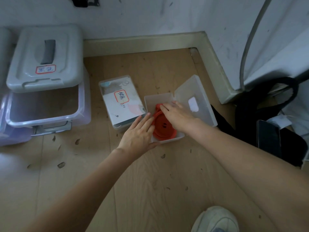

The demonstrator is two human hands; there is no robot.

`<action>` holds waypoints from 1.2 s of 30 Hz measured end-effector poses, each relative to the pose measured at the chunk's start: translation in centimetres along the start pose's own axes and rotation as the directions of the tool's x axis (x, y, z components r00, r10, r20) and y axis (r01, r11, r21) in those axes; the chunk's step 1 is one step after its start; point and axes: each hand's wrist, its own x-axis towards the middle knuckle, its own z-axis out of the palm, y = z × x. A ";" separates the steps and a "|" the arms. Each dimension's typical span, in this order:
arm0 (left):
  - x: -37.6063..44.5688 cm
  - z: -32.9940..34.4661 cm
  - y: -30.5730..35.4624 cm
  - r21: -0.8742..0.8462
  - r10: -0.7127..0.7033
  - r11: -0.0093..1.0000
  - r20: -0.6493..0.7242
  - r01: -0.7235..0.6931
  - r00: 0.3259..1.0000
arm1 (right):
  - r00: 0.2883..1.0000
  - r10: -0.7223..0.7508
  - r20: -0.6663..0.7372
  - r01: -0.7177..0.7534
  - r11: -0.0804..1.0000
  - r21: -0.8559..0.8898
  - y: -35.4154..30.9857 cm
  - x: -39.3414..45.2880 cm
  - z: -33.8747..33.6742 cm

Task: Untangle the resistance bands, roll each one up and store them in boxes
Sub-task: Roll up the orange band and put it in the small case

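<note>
A rolled red resistance band (163, 128) lies coiled inside an open translucent box (167, 141) on the wooden floor. The box's hinged lid (199, 97) stands open to the right. My right hand (177, 113) rests flat on top of the red coil, fingers spread and pressing down. My left hand (138, 133) is against the box's left wall, fingers extended and touching the coil's left edge, thumb along the box's front. A second, closed translucent box (120, 101) with a red-bordered label sits just to the left.
Stacked plastic storage bins with a grey lid (45, 59) stand at the left. A wall and baseboard (142, 42) close the back. A black bag (270, 101) and a dark phone (269, 138) lie at the right. My shoe (215, 220) is at the bottom.
</note>
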 end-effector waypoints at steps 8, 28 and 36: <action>1.5 -1.5 -0.2 -0.119 -0.039 0.992 -0.069 0.031 0.997 | 0.986 -0.148 0.075 0.138 0.983 0.121 2.5 0.0 -1.1; 6.3 -0.5 -0.6 -0.133 -0.196 0.974 -0.067 0.185 0.978 | 0.976 -0.093 0.196 0.040 0.965 0.259 1.9 1.7 -1.4; 7.3 -0.7 -2.6 -0.227 -0.057 0.971 0.099 0.079 0.993 | 0.973 -0.091 0.212 -0.044 0.828 0.558 3.1 0.8 -2.9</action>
